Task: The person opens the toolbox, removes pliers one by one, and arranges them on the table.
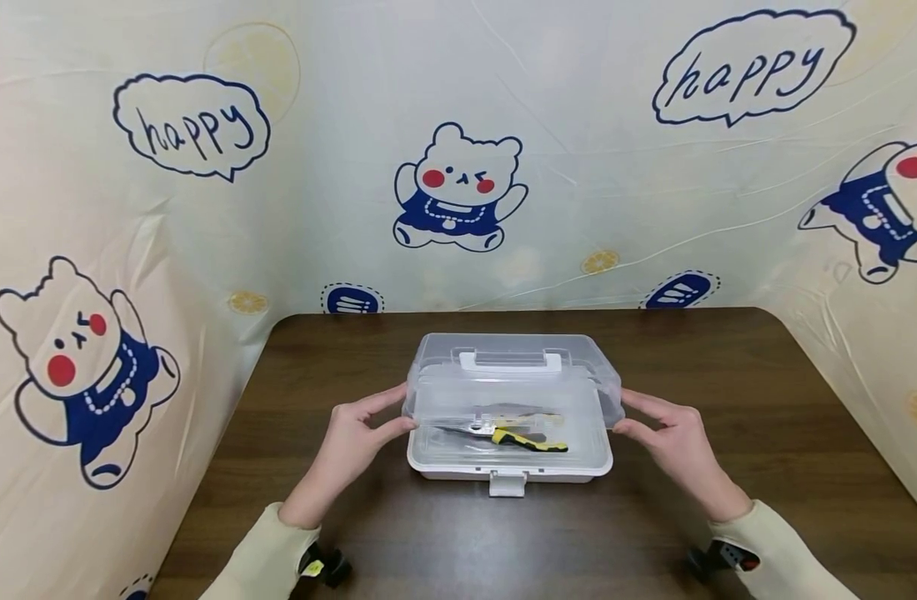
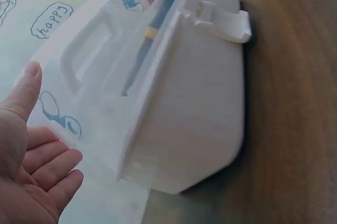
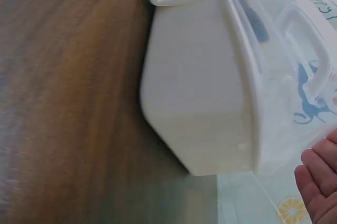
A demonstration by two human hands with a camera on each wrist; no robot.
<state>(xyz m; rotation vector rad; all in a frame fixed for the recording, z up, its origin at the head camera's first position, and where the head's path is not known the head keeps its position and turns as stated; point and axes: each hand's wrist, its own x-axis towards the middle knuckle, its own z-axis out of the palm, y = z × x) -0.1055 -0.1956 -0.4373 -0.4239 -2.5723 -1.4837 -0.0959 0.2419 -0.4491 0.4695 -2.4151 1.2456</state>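
Note:
A white plastic toolbox (image 1: 507,477) stands on the table, its clear lid (image 1: 503,387) tilted partly up at the front. A white handle (image 1: 511,362) lies along the lid's top. My left hand (image 1: 357,433) holds the lid's left side, with thumb tip at its front corner and index finger farther back. On the opposite side my right hand (image 1: 672,433) holds the lid in the same way. Long-nose pliers (image 1: 529,440) with yellow and black handles lie inside, partly seen through the lid. The front latch (image 1: 507,485) hangs unfastened.
The brown wooden table (image 1: 736,467) extends around the box. A printed cloth (image 1: 578,167) with cartoon bears and lettering hangs behind it and along both sides. A dark device (image 1: 331,565) sits at the left sleeve, another (image 1: 721,557) at the right.

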